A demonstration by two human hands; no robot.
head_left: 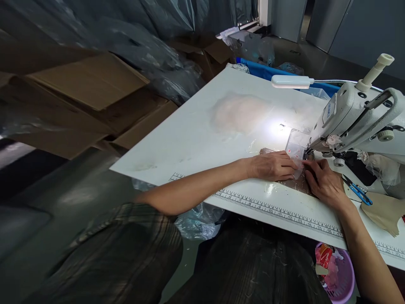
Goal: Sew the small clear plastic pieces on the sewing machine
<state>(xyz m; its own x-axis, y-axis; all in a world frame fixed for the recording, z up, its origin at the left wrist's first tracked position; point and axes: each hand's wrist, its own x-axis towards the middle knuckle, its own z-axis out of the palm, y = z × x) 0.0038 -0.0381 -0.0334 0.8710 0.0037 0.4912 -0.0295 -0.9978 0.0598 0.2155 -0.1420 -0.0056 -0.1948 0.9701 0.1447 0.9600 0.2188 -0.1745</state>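
My left hand (274, 166) lies flat on the sewing machine table, its fingers stretched out over a clear plastic piece with small red marks (294, 148) and the shiny brownish material (295, 184) under it. The fingers of my right hand (325, 183) are bent, with thumb and forefinger apart, and rest at the right edge of the same pieces, close to the presser foot (307, 153). The white sewing machine (335, 114) stands over the work. Its needle is too small to make out.
Blue-handled scissors (357, 191) and a beige scrap (384, 209) lie to the right. A lamp (292, 82) lights the white tabletop (190, 126), which has a printed ruler along its front edge. A purple basket (343, 278) stands below; cardboard boxes (91, 80) are at left.
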